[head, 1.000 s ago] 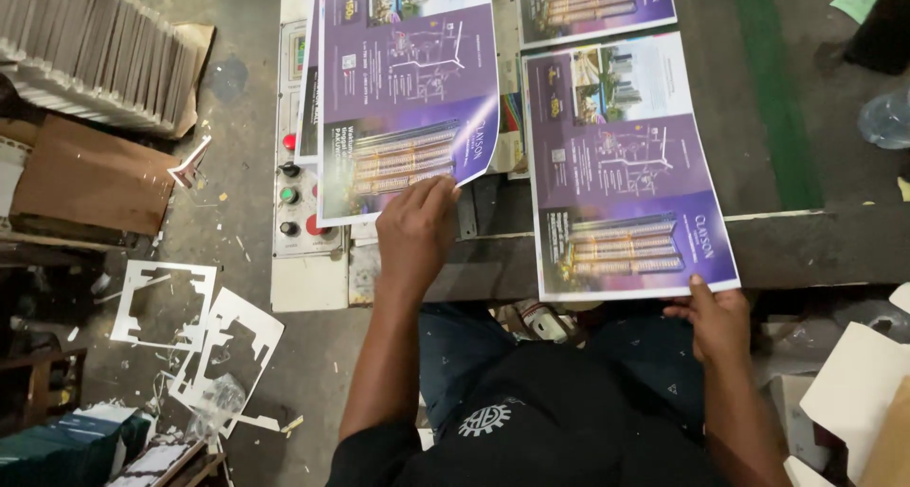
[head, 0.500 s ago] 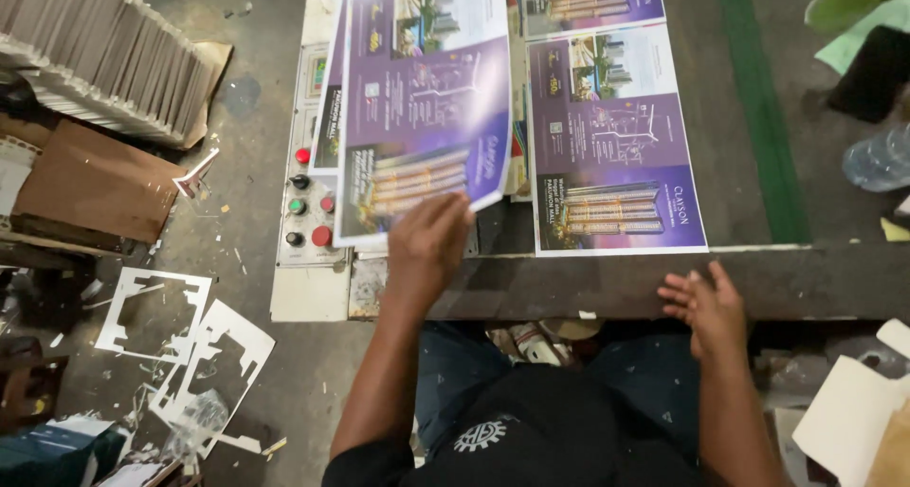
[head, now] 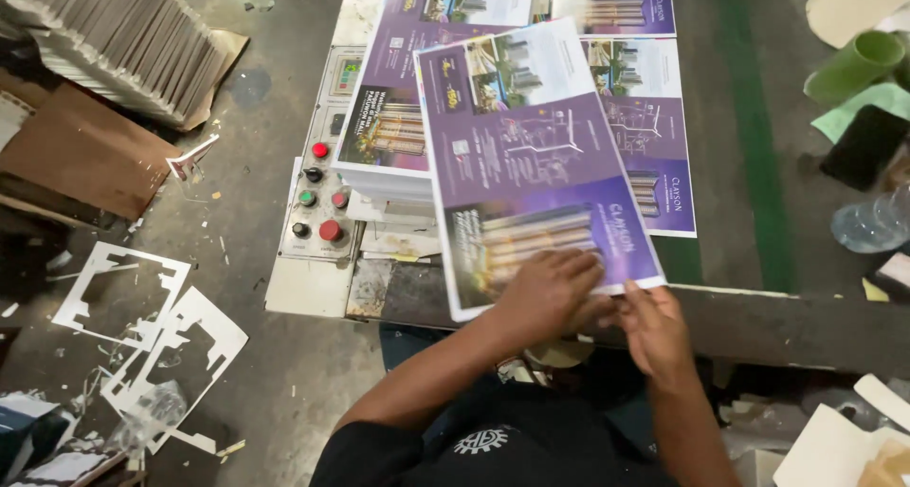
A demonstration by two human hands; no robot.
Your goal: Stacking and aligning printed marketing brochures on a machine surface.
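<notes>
Closest to me, the person's left hand (head: 548, 293) lies flat, fingers pressed together, on the near end of a purple printed sheet (head: 531, 165). The right hand (head: 652, 328) pinches that sheet's near corner at the edge of the dark worktable (head: 806, 312). The sheet sits askew, overlapping a stack of like sheets (head: 398, 127) to the left and another printed sheet (head: 654, 136) to the right. It could crease or slide crooked, I'd say, if the flat hand pushes while the corner is pinned. Beyond, a control panel (head: 318, 193) with coloured buttons. The right thumb is hidden beneath the paper; the stacks' far ends are cut off.
</notes>
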